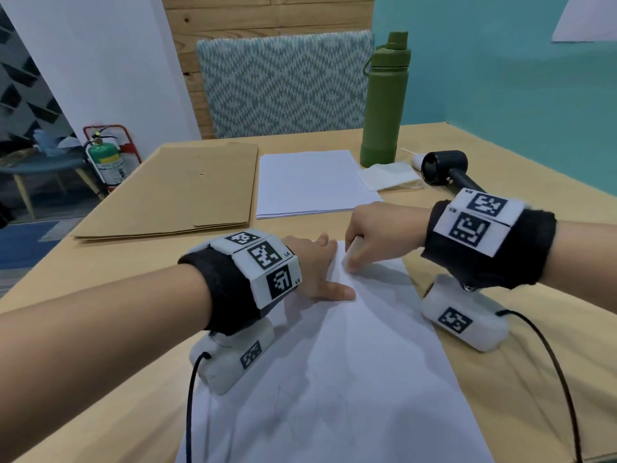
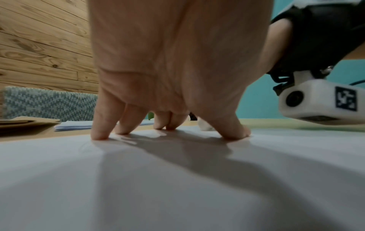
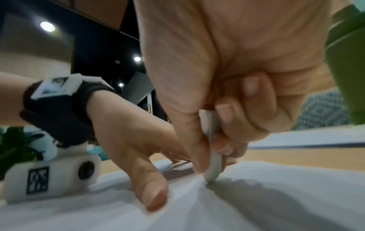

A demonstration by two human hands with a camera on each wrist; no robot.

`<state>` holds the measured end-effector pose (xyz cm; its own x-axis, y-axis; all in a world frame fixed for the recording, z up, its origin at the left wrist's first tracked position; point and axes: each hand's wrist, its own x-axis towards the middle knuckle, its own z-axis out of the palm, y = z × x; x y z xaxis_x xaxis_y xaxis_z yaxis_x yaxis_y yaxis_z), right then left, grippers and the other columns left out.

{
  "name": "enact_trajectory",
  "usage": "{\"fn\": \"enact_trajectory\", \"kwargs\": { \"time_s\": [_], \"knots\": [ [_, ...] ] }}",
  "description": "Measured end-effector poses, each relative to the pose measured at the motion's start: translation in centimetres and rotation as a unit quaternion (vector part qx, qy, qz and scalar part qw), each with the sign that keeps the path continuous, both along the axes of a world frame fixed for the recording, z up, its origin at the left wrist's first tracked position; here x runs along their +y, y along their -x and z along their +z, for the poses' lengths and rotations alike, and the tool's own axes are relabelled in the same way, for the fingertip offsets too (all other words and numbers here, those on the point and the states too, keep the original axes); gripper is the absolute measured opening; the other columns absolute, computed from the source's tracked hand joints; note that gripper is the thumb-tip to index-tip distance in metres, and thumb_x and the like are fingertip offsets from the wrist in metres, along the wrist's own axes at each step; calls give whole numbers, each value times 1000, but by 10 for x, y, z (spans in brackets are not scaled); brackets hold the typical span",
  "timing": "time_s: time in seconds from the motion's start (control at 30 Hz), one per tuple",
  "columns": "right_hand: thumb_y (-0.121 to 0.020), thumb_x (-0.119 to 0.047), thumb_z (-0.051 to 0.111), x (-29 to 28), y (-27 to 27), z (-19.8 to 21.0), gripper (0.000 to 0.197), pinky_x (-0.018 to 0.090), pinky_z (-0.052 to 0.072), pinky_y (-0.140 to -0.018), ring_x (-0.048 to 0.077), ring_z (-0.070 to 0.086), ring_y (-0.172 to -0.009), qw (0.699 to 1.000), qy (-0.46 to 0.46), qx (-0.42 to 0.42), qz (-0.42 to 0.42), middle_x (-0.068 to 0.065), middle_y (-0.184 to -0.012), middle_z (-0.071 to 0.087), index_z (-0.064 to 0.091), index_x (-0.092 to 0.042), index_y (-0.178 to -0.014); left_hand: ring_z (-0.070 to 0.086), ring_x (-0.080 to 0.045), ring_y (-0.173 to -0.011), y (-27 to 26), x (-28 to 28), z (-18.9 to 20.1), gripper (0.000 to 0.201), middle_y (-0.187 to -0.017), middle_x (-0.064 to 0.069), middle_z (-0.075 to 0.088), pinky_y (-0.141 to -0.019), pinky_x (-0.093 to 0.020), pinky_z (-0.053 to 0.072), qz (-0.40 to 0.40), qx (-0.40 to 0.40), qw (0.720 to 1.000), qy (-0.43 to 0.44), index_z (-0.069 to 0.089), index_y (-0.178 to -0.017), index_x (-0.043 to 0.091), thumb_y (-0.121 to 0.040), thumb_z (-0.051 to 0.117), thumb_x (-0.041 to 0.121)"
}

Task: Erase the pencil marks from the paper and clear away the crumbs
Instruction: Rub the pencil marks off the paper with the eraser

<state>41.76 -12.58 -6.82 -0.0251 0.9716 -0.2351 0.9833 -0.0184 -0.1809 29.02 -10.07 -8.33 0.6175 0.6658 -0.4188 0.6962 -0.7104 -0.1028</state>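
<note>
Paper (image 1: pixel 350 345) lies flat on the wooden table (image 1: pixel 551 345), nearest the person, faint pencil lines barely showing on it. Pinched between thumb and curled fingers of the right hand (image 1: pixel 377 235), a white eraser (image 3: pixel 212 157) stands on its rounded end against the sheet near the far edge. Just beside it the left hand (image 1: pixel 320 272) presses down with straight, spread fingertips (image 2: pixel 98 132). Farther back lie a paper stack (image 1: pixel 310 182) and a brown folder (image 1: pixel 187 188); a green bottle (image 1: pixel 387 105) stands at the right.
</note>
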Motion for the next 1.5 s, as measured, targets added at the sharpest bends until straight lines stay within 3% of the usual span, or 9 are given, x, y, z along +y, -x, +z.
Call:
{"fn": "enact_trajectory", "kwargs": {
  "time_s": [0.17, 0.3, 0.4, 0.5, 0.6, 0.83, 1.07, 1.17, 1.5],
  "knots": [
    [-79, -17, 67, 18, -5, 2, 19, 24, 44, -64, 23, 62, -88, 998, -45, -18, -45, 9, -92, 71, 71, -2, -90, 37, -26, -136, 0, -2, 2, 94, -160, 5, 1, -105, -34, 33, -4, 9, 1000, -7, -1, -151, 16, -84, 37, 70],
    [-79, -17, 61, 2, 4, 0, 18, 25, 36, -53, 20, 47, -64, 1000, 12, -16, 13, 3, -59, 52, 60, -8, -63, 40, -26, -134, 0, 3, -1, 95, -160, 5, 0, -104, -34, 35, -25, 6, 1000, 1, 1, -151, 19, -82, 40, 71],
    [-80, -14, 60, 2, 2, 8, 13, 23, 33, -49, 20, 47, -65, 999, -15, -46, 7, 4, -62, 51, 66, -6, -72, 32, -27, -139, 1, 4, -3, 97, -160, 5, -8, -108, -35, 30, -26, 11, 1000, 4, -9, -151, 23, -82, 40, 71],
    [-79, -7, 57, 11, -10, 17, 33, 23, 24, -45, 19, 35, -55, 994, -83, -34, -56, 4, -54, 37, 43, -9, -50, 15, -33, -145, 3, 2, -5, 98, -159, 7, -14, -114, -43, 19, -5, -1, 999, 33, -14, -150, 25, -82, 42, 69],
    [-80, -13, 61, 11, -23, 19, 35, 22, 30, -45, 16, 39, -49, 993, -82, 34, -83, 0, -50, 42, 45, -11, -49, 6, -41, -144, 2, 2, -6, 82, -159, 3, -13, -116, -51, 14, 19, -35, 997, 66, 2, -151, 19, -89, 35, 62],
    [-77, -26, 67, -3, -16, 10, 13, 15, 37, -41, 11, 49, -49, 997, 23, 71, -33, -6, -56, 57, 67, -15, -70, 44, -29, -121, -4, 2, -1, 61, -142, -9, 36, -99, -41, 39, -19, -32, 999, 18, 31, -138, 9, -94, 38, 52],
    [-80, -11, 61, 11, -10, -4, 10, 25, 44, -61, 22, 57, -79, 997, -57, 21, -41, 10, -84, 68, 70, -6, -82, 0, -25, -147, -1, -1, -8, 98, -159, -4, -11, -119, -40, 12, -3, -18, 998, 58, -12, -150, 9, -87, 43, 61],
    [-82, -10, 56, 4, -7, -5, 13, 24, 42, -58, 22, 54, -75, 1000, -30, 5, -5, 4, -72, 60, 65, -10, -72, -5, -25, -147, -1, -1, -8, 101, -159, -5, -15, -119, -39, 7, -3, -15, 998, 63, -15, -149, 10, -87, 45, 61],
    [-88, -24, 61, 10, -23, 5, 25, 22, 37, -66, 14, 50, -93, 984, -111, -42, 133, -6, -91, 51, 68, -21, -112, -11, -22, -147, 3, 2, -18, 109, -156, -9, -23, -120, -41, 3, 0, -8, 999, 45, -20, -147, 5, -83, 41, 68]
  ]
}}
